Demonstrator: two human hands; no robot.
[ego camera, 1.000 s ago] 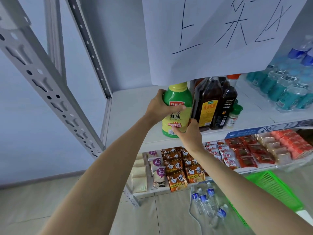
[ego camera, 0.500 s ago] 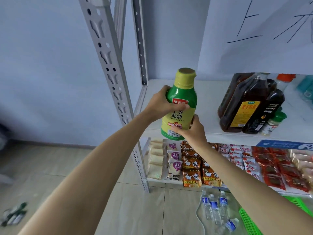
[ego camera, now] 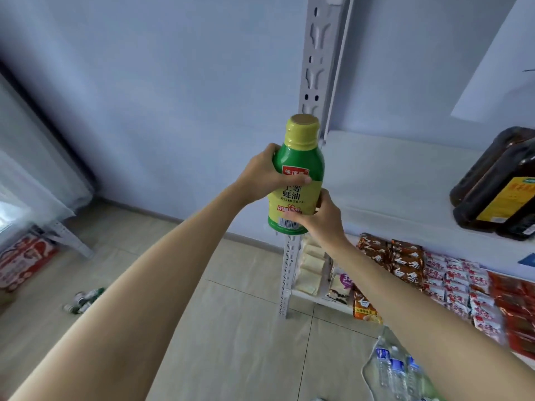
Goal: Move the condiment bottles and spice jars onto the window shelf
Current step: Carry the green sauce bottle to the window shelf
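A green and yellow oyster sauce bottle (ego camera: pixel 299 157) is held upright in the air, in front of the rack's white corner post (ego camera: pixel 317 62). My left hand (ego camera: pixel 262 173) wraps its upper body from the left. My right hand (ego camera: pixel 321 217) grips its lower part from the right. Two dark brown sauce bottles (ego camera: pixel 496 186) remain on the white rack shelf (ego camera: pixel 385 180) at the right edge.
Snack packets (ego camera: pixel 405 263) fill the lower shelf on the right. Water bottles (ego camera: pixel 395 369) lie on the tiled floor at lower right. Small bottles (ego camera: pixel 84 296) lie on the floor at left, near a red bag (ego camera: pixel 23 261) under a second shelf by the window.
The oyster sauce bottle has been lifted off the rack shelf and carried left, clear of the rack. My view has swung left towards the wall and window side.
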